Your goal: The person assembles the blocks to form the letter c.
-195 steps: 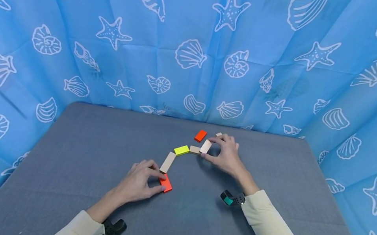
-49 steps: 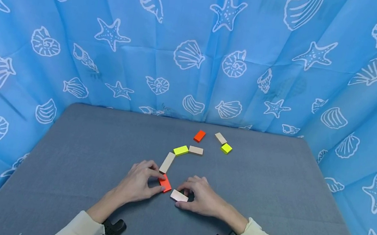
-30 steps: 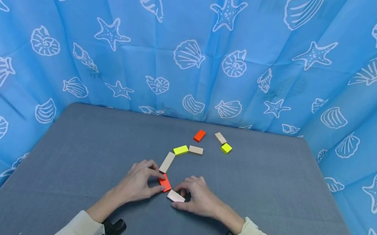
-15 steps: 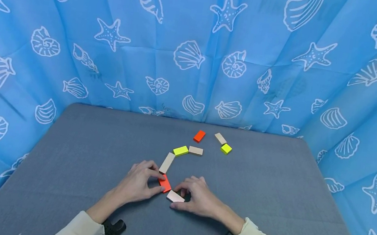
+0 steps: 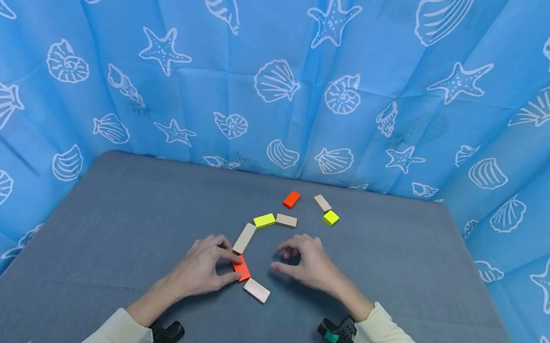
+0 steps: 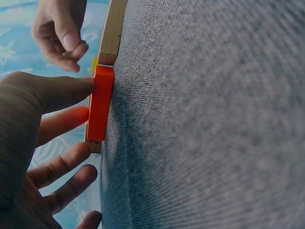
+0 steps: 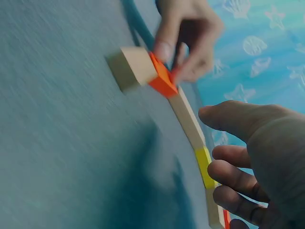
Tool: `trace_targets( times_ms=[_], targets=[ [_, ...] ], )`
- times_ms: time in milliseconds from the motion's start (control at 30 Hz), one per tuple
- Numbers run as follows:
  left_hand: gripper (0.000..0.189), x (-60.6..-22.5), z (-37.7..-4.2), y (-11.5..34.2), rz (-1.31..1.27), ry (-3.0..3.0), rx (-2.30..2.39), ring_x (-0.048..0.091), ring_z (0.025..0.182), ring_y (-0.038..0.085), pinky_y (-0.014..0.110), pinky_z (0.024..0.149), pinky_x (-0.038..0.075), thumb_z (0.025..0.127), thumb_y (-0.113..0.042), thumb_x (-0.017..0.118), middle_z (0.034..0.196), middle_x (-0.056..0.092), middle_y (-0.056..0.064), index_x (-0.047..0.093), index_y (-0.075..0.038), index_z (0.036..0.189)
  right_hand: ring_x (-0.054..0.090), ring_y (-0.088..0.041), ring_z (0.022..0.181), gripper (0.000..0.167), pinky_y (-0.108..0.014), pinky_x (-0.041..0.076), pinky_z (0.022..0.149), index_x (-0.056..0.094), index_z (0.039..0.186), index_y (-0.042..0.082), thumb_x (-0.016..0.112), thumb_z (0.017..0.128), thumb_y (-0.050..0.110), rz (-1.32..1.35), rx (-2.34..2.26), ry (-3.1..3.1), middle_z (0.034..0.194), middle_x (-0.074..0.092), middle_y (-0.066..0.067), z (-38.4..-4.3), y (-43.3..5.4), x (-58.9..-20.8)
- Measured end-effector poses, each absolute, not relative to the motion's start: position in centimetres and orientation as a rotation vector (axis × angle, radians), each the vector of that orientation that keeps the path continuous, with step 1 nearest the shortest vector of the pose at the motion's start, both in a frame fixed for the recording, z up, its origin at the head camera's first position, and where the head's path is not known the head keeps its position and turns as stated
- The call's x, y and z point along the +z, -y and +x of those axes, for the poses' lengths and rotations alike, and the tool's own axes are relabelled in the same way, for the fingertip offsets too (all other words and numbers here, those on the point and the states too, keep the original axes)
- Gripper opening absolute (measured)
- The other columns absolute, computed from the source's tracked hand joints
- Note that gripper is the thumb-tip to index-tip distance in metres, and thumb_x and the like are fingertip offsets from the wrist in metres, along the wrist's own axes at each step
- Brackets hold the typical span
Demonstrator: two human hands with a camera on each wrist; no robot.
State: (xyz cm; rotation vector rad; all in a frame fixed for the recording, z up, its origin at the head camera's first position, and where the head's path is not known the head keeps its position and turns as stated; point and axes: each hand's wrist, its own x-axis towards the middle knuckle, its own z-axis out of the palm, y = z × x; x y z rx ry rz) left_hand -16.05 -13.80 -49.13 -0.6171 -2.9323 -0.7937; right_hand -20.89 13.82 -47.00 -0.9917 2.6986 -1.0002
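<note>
On the grey table [image 5: 253,337], eight are counted: two red blocks [image 5: 291,199], two yellow blocks [image 5: 264,220], four wooden blocks [image 5: 244,238]. The near red block [image 5: 244,272] is pinched by the left hand [image 5: 204,266] and partly covered by it; fourth in a curved row of five. Long axis is angled far-left to near-right, toward the pale end block [image 5: 256,290]. Right hand [image 5: 309,262] is held apart, fingers loosely bent, nothing gripped. Three are scattered beyond the row.
</note>
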Motion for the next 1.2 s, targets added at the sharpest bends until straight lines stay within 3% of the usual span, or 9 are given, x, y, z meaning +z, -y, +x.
trace_targets(
  times_ms=[467, 800, 1200],
  targets=[
    [0.028, -49.3, -16.0, 14.0, -0.629, 2.91, -0.818, 0.048, 0.091, 0.013, 0.049, 0.087, 0.042, 0.079, -0.036, 0.087, 0.098, 0.055, -0.008, 0.082, -0.022, 0.103, 0.061, -0.021, 0.085, 0.029, -0.039, 0.051, 0.077, 0.075, 0.108, 0.002, 0.082, 0.086, 0.019, -0.783, -1.048, -2.849, 0.091, 0.068, -0.005, -27.1, -15.3, -46.5],
    [0.028, -49.3, -16.0, 14.0, -0.628, 2.912, -0.82, 0.049, 0.093, 0.014, 0.05, 0.089, 0.042, 0.08, -0.035, 0.087, 0.099, 0.055, -0.008, 0.082, -0.023, 0.104, 0.06, -0.028, 0.093, 0.032, -0.045, 0.049, 0.082, 0.074, 0.112, 0.001, 0.081, 0.088, 0.02, -0.657, -1.062, -2.88, 0.101, 0.067, -0.012, -31.2, -15.6, -47.1],
    [0.029, -49.4, -16.1, 14.0, -0.629, 2.916, -0.81, 0.049, 0.093, 0.014, 0.05, 0.088, 0.042, 0.079, -0.036, 0.088, 0.099, 0.055, -0.008, 0.082, -0.023, 0.104, 0.054, -0.034, 0.104, 0.045, -0.051, 0.041, 0.092, 0.066, 0.131, 0.001, 0.079, 0.09, 0.016, -0.585, -1.014, -2.883, 0.116, 0.063, -0.018, -33.4, -15.4, -48.2]
  ],
)
